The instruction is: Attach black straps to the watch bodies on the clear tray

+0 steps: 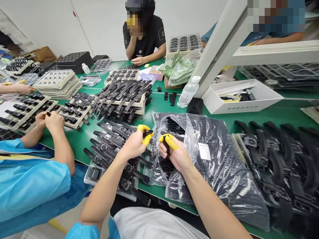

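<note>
My left hand (134,144), with yellow finger cots on its fingertips, pinches a small dark watch body (147,133). Just to the right, my right hand (176,155), also in yellow cots, grips a black watch strap (165,144). The two pieces are apart. Below and behind my right hand lies a clear plastic bag (214,139) packed with black straps, its mouth facing left. Under my left forearm is a tray of watches (109,146) with black straps, laid in slanted rows.
On the right lie more strapped watches (264,159). Beyond the bag stand a water bottle (189,92) and a white box (244,98). A heap of strapped watches (122,96) rests on stacked trays ahead. A co-worker's hands (53,121) are at the left; another person (144,36) sits opposite.
</note>
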Motion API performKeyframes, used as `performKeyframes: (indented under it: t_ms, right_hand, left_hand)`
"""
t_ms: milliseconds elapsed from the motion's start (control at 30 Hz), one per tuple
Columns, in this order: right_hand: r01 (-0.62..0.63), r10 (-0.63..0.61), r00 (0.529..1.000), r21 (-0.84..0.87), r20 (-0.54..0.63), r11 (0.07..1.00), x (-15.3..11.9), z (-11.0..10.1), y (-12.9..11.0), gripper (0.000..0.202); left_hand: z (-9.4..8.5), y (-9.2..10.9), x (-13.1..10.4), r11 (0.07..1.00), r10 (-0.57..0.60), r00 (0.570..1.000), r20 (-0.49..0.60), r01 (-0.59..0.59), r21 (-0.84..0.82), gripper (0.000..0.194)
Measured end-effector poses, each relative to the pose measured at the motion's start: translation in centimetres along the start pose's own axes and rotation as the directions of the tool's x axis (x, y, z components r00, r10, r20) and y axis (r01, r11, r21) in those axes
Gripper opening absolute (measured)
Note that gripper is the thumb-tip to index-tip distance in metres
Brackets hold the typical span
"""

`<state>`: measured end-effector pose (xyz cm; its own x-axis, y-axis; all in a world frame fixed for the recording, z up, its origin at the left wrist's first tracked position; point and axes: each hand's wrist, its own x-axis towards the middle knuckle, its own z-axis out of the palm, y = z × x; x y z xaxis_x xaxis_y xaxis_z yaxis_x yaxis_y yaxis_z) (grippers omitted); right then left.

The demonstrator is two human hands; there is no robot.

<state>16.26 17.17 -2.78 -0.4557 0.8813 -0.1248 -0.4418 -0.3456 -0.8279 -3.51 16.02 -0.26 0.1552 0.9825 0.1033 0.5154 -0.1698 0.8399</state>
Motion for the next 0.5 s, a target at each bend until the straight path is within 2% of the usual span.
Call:
performKeyframes:
  t_ms: [200, 333, 500]
  right_hand:
    - [-0.027, 0.024, 0.993, 0.026, 0.112, 0.999, -0.4, 0.3, -0.1, 0.054]
    - [-0.077, 0.080, 0.993, -0.033, 0.086, 0.996, -0.6, 0.2, -0.1, 0.051]
    - [-0.118, 0.127, 0.989, -0.107, 0.075, 0.987, -0.6, -0.2, 0.6, 0.052]
  left_hand:
    - [1.7, -0.6, -0.6, 0.979, 0.004, 0.998, 0.065, -0.017, 0.202, 0.035]
    - [2.4, -0.5, -1.1, 0.968, 0.053, 0.991, 0.119, -0.081, 0.236, 0.043]
    - [2.4, -0.7, -1.1, 0.958, 0.122, 0.988, 0.095, -0.142, 0.248, 0.043]
